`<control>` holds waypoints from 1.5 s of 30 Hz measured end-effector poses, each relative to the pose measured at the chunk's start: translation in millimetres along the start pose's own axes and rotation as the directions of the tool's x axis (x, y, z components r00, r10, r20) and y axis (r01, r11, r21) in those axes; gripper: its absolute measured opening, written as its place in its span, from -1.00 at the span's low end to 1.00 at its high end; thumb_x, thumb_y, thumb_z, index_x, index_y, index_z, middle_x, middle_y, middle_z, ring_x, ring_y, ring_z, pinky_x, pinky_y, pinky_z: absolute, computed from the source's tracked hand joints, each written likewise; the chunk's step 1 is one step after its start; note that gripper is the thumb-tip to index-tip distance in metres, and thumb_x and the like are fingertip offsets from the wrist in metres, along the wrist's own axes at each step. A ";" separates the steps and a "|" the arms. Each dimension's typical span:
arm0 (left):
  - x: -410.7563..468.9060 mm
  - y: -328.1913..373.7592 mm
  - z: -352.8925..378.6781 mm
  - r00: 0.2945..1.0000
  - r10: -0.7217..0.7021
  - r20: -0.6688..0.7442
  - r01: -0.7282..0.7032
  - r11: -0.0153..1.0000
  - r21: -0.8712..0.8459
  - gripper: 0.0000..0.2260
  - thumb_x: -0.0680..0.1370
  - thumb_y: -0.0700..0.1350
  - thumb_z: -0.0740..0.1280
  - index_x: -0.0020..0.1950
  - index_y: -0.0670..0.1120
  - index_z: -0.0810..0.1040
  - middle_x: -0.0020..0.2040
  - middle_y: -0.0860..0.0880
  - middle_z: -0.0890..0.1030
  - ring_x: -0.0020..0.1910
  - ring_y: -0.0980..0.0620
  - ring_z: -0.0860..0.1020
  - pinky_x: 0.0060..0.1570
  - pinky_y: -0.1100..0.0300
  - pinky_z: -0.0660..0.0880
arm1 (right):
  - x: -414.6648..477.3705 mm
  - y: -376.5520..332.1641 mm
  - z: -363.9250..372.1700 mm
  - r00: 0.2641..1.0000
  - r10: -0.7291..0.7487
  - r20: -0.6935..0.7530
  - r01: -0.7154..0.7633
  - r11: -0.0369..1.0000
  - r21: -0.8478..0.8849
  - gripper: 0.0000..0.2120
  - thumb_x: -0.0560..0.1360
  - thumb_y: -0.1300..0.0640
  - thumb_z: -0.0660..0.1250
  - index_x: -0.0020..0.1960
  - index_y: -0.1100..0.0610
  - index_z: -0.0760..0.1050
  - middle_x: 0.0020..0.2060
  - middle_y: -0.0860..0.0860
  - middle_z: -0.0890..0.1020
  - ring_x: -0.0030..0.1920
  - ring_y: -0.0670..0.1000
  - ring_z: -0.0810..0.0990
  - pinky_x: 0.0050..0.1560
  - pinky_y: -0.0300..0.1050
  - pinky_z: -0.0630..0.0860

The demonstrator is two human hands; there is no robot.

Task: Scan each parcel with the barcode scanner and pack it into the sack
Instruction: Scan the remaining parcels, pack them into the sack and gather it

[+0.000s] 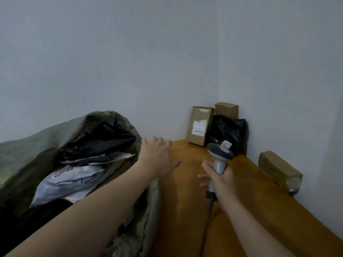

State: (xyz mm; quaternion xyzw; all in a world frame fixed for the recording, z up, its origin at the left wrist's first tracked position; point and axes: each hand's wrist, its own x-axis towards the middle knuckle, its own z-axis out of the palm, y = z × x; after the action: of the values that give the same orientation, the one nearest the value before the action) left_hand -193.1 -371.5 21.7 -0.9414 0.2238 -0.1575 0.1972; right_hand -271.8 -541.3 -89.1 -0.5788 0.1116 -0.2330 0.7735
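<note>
Head view: the left hand point(157, 156) is extended forward with its palm down and its fingers straight and slightly spread; it holds nothing. It lies over the left edge of the wooden table point(250, 219), just beside the mouth of the sack point(37, 149); whether the palm touches the tabletop cannot be told. The right hand point(220, 179) grips the handle of the barcode scanner point(220, 154), with the fingers curled round it. The scanner stands upright above the table, its grey head at the top and directed toward the far corner. Its cable point(209, 210) hangs from the base of the handle toward the near edge of the frame. The green sack stands to the left of the table with its mouth open. Inside it lie a black bag parcel point(100, 140) and, nearer the camera, a pale mailer parcel point(68, 184). In the far corner of the table a labelled cardboard box point(199, 126) stands upright by the wall. A second cardboard box point(226, 110) stands behind and to its right. A black plastic parcel point(230, 130) with a white label lies in front of that second box, just beyond the scanner head. A taped brown parcel point(280, 170) lies at the right edge of the table, against the wall and well apart from both hands.
</note>
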 end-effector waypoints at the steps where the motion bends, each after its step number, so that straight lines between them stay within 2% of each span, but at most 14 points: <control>1: 13.6 15.6 9.1 1.000 0.021 0.010 -0.021 0.999 -0.046 -0.25 0.57 0.48 0.03 0.57 -0.01 0.26 0.49 -0.15 0.42 0.46 -0.20 0.38 0.41 -0.23 0.31 | 7.0 5.5 -6.6 1.000 0.003 -0.020 -0.003 1.000 -0.007 -0.81 0.53 0.12 0.48 0.11 0.07 0.56 0.02 0.03 0.70 -0.17 0.08 0.74 -0.27 -0.03 0.66; 6: 88.1 68.0 57.5 0.994 -0.036 0.106 0.069 0.940 -0.333 -0.19 0.57 0.47 0.10 0.61 -0.08 0.19 0.55 -0.16 0.37 0.52 -0.20 0.34 0.42 -0.20 0.33 | 50.2 32.5 -23.7 0.995 0.012 -0.097 -0.012 1.000 -0.001 -0.80 0.50 0.11 0.53 0.05 0.12 0.57 -0.13 0.12 0.71 -0.26 0.07 0.71 -0.32 -0.03 0.62; 12: 178.5 91.9 103.5 0.969 -0.219 0.118 0.247 0.802 -0.544 -0.07 0.42 0.53 0.31 0.55 -0.07 0.22 0.46 -0.18 0.44 0.42 -0.22 0.45 0.29 -0.13 0.50 | 105.6 46.0 -26.9 0.996 -0.038 -0.083 0.035 0.999 -0.035 -0.71 0.44 0.05 0.58 0.06 0.04 0.53 -0.07 0.05 0.72 -0.24 0.04 0.73 -0.31 -0.09 0.63; 16: 231.4 105.8 131.6 0.964 -0.234 0.123 0.256 0.710 -0.656 0.02 0.32 0.54 0.40 0.55 -0.04 0.15 0.44 -0.17 0.43 0.40 -0.22 0.43 0.32 -0.12 0.50 | 123.5 52.4 -30.1 0.991 -0.041 -0.126 0.040 0.999 -0.009 -0.59 0.38 -0.03 0.60 0.10 0.15 0.57 -0.14 0.05 0.72 -0.27 0.01 0.73 -0.34 -0.13 0.62; 19: 258.8 120.3 152.2 0.962 -0.239 0.135 0.262 0.651 -0.713 0.11 0.24 0.54 0.46 0.57 -0.01 0.10 0.44 -0.15 0.42 0.41 -0.21 0.41 0.35 -0.15 0.47 | 127.1 55.5 -32.2 0.991 -0.046 -0.124 0.052 0.997 0.049 -0.52 0.33 -0.07 0.60 0.12 0.12 0.56 -0.10 0.05 0.71 -0.26 0.01 0.72 -0.32 -0.13 0.60; 22: 272.3 129.5 167.3 0.949 -0.278 0.147 0.286 0.570 -0.770 0.15 0.22 0.43 0.57 0.59 0.02 0.04 0.44 -0.14 0.39 0.42 -0.21 0.41 0.34 -0.17 0.50 | 131.2 58.0 -32.6 0.992 -0.020 -0.125 0.030 0.997 0.077 -0.43 0.25 -0.14 0.58 0.13 0.14 0.57 -0.11 0.03 0.72 -0.25 0.00 0.73 -0.32 -0.17 0.60; 24: 275.2 128.3 173.1 0.937 -0.322 0.135 0.291 0.505 -0.813 0.09 0.23 0.32 0.63 0.55 0.04 0.07 0.40 -0.12 0.38 0.39 -0.19 0.43 0.26 -0.13 0.55 | 135.0 58.7 -31.7 0.993 -0.012 -0.118 0.022 0.996 0.081 -0.46 0.31 -0.10 0.60 0.15 0.15 0.57 -0.07 0.03 0.71 -0.23 0.00 0.74 -0.32 -0.20 0.59; 27: 266.8 124.5 174.0 0.927 -0.346 0.145 0.302 0.460 -0.835 0.04 0.27 0.23 0.65 0.53 0.03 0.10 0.38 -0.11 0.35 0.39 -0.18 0.42 0.23 -0.06 0.56 | 137.8 58.5 -30.5 0.993 -0.013 -0.117 0.022 0.997 0.077 -0.54 0.37 -0.03 0.61 0.16 0.11 0.55 -0.05 0.02 0.70 -0.22 0.00 0.73 -0.32 -0.18 0.59; 31: 218.2 120.3 162.8 0.918 -0.361 0.167 0.307 0.379 -0.873 -0.02 0.31 0.19 0.64 0.54 0.03 0.12 0.42 -0.12 0.33 0.41 -0.22 0.41 0.22 -0.05 0.50 | 134.0 53.6 -30.4 0.994 -0.018 -0.105 0.027 0.996 0.085 -0.59 0.40 0.02 0.60 0.15 0.12 0.55 -0.16 -0.03 0.74 -0.20 0.00 0.74 -0.26 -0.10 0.63; 35: 154.0 117.7 135.8 0.912 -0.354 0.205 0.335 0.359 -0.871 0.09 0.27 0.22 0.66 0.60 0.04 0.07 0.48 -0.11 0.30 0.46 -0.24 0.38 0.33 -0.11 0.45 | 124.7 48.7 -32.3 0.993 0.001 -0.116 0.013 0.993 0.116 -0.30 0.31 -0.07 0.61 0.35 0.17 0.48 0.11 0.01 0.71 -0.03 -0.02 0.75 -0.09 -0.14 0.68; 38: 100.8 114.3 115.8 0.889 -0.370 0.270 0.396 0.323 -0.860 0.17 0.19 0.26 0.68 0.60 0.07 0.06 0.47 -0.09 0.31 0.44 -0.21 0.40 0.33 -0.11 0.45 | 103.2 41.5 -33.8 0.996 0.046 -0.076 -0.038 0.993 0.110 -0.42 0.38 0.02 0.61 0.33 0.08 0.48 0.26 -0.01 0.64 0.16 0.01 0.70 0.19 -0.01 0.64; 40: 64.1 115.4 104.8 0.891 -0.366 0.269 0.394 0.328 -0.859 0.16 0.17 0.26 0.68 0.58 0.07 0.08 0.44 -0.08 0.32 0.41 -0.19 0.42 0.32 -0.10 0.46 | 83.4 37.3 -33.9 0.995 0.079 -0.057 -0.073 0.993 0.094 -0.42 0.43 0.09 0.59 0.39 0.11 0.49 0.29 -0.04 0.62 0.26 0.05 0.64 0.32 0.11 0.57; 43: 13.9 118.3 89.4 0.897 -0.364 0.250 0.376 0.333 -0.864 0.12 0.19 0.25 0.68 0.56 0.07 0.10 0.43 -0.08 0.31 0.40 -0.18 0.43 0.30 -0.07 0.47 | 42.1 31.9 -35.1 0.993 0.106 -0.056 -0.100 0.990 0.097 -0.39 0.44 0.15 0.59 0.43 0.17 0.46 0.32 -0.01 0.62 0.30 0.04 0.61 0.35 0.15 0.55; 45: -15.4 118.8 82.8 0.894 -0.370 0.252 0.370 0.291 -0.882 0.08 0.18 0.26 0.68 0.52 0.09 0.14 0.41 -0.06 0.31 0.36 -0.14 0.44 0.27 -0.03 0.47 | 12.5 28.4 -37.2 0.991 0.117 -0.058 -0.111 0.988 0.104 -0.40 0.47 0.19 0.56 0.46 0.19 0.44 0.34 0.02 0.60 0.31 0.02 0.60 0.36 0.11 0.54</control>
State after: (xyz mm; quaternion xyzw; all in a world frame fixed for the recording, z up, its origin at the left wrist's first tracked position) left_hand -217.1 -436.8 -106.3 -0.9161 0.0496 -0.0494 -0.3948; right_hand -270.9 -572.5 -126.2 -0.5241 0.1573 -0.2122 0.8097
